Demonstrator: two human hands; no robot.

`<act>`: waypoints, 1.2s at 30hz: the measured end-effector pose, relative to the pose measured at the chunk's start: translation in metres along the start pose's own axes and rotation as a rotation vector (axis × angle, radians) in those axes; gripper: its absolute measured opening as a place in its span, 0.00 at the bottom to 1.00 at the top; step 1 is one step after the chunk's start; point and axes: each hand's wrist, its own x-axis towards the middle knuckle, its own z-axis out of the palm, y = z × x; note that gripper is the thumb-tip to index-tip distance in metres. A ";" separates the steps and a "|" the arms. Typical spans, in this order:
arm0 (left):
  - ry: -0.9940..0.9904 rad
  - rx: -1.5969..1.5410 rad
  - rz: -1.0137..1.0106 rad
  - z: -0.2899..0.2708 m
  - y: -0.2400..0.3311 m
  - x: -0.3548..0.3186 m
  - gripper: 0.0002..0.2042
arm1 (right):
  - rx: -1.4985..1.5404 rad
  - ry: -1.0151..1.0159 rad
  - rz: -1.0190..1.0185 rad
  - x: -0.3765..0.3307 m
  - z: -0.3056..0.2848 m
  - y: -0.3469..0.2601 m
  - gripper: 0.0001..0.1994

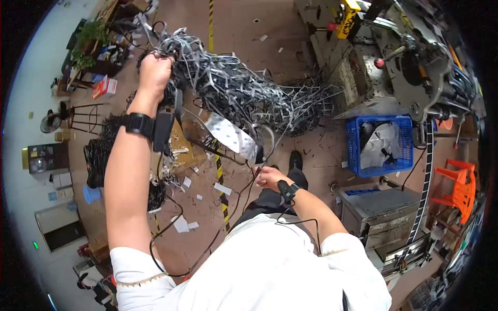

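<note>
My left hand [155, 72] is stretched far out at the upper left, closed round one end of a big tangled bundle of strips [223, 78]. These thin grey and black ribbons trail right to the floor beside the machine. My right hand [270, 178] is low in front of my body with its fingers curled in. Thin dark strands pass by its fingertips, and what it holds, if anything, is too small to make out. Just above it hangs a shiny white sheet [228, 136] with small blue marks, among loops of dark strip.
A large machine [363, 78] stands at the upper right, with a blue crate [354, 150] of clear plastic below it. A cardboard box [189, 150] and a black heap of strips [106, 150] lie left. Orange chair [459, 189] at far right. Paper scraps litter the floor.
</note>
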 end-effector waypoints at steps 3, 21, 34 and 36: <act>0.030 -0.022 -0.094 -0.010 -0.030 0.023 0.05 | 0.200 0.041 -0.072 -0.005 0.003 -0.012 0.19; 0.234 0.031 -0.085 -0.051 0.004 0.047 0.08 | 0.151 0.587 -0.312 -0.001 -0.043 -0.118 0.19; 0.406 -0.136 -0.083 0.002 0.006 0.015 0.07 | -1.208 0.734 -1.278 -0.083 0.127 -0.229 0.60; 0.440 -0.005 -0.154 0.003 0.004 0.008 0.09 | -1.235 0.548 -1.208 -0.071 0.148 -0.209 0.72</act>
